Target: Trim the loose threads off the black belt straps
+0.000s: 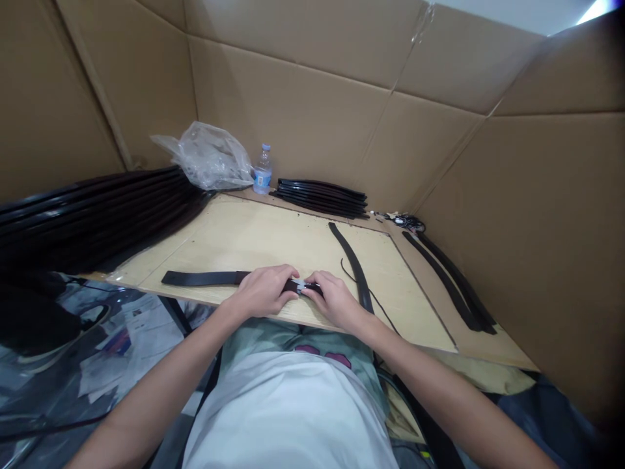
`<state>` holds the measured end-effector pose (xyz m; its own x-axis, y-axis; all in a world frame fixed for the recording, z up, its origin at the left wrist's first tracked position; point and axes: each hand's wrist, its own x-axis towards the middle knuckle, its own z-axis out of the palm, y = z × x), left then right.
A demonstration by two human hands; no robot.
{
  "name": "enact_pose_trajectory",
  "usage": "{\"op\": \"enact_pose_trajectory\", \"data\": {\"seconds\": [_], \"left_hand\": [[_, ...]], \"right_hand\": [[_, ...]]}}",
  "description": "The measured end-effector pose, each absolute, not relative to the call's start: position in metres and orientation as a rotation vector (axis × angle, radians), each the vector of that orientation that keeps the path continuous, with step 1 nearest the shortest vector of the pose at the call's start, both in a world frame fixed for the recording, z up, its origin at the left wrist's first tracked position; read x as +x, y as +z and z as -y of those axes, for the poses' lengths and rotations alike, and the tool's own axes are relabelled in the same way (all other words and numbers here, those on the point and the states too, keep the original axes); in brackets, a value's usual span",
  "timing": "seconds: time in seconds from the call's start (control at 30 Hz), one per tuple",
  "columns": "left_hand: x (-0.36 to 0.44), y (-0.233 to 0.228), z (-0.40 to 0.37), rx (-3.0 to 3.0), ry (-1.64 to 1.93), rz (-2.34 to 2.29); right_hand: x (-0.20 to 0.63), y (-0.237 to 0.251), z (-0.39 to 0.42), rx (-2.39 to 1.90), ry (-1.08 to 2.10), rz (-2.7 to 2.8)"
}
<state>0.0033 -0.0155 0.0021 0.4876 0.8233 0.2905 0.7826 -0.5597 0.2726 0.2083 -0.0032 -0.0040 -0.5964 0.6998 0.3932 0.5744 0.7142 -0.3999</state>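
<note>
Belt (205,278) flat beside board's near edge (273,317)

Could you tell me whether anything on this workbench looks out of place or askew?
Nothing stands out. Both hands, left hand and right hand, press on a black strap lying flat on the board; the other straps lie in tidy stacks.

Dim, even indoor light; a bright glare burns at one o'clock above the brown cardboard walls (303,98). Wide-angle distortion bends the edges, and the corners darken and soften.
</note>
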Motion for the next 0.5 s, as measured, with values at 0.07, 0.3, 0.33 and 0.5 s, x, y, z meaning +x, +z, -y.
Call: {"op": "enact_pose_trajectory", "data": {"seconds": [0.07,0.3,0.33,0.5], "left_hand": [[0.003,0.002,0.015,2.615,0.591,-1.427],[0.003,0.002,0.015,2.614,0.588,-1.417],[0.003,0.002,0.015,2.614,0.586,-1.416],[0.003,0.001,0.014,2.602,0.56,-1.432]], "right_hand": [[0.211,-0.005,0.005,-0.979,0.3,2.383],[0.229,0.004,0.008,-1.017,0.214,2.408],[0.229,0.007,0.009,-1.024,0.195,2.42],[0.219,0.021,0.014,-1.027,0.09,2.48]]}}
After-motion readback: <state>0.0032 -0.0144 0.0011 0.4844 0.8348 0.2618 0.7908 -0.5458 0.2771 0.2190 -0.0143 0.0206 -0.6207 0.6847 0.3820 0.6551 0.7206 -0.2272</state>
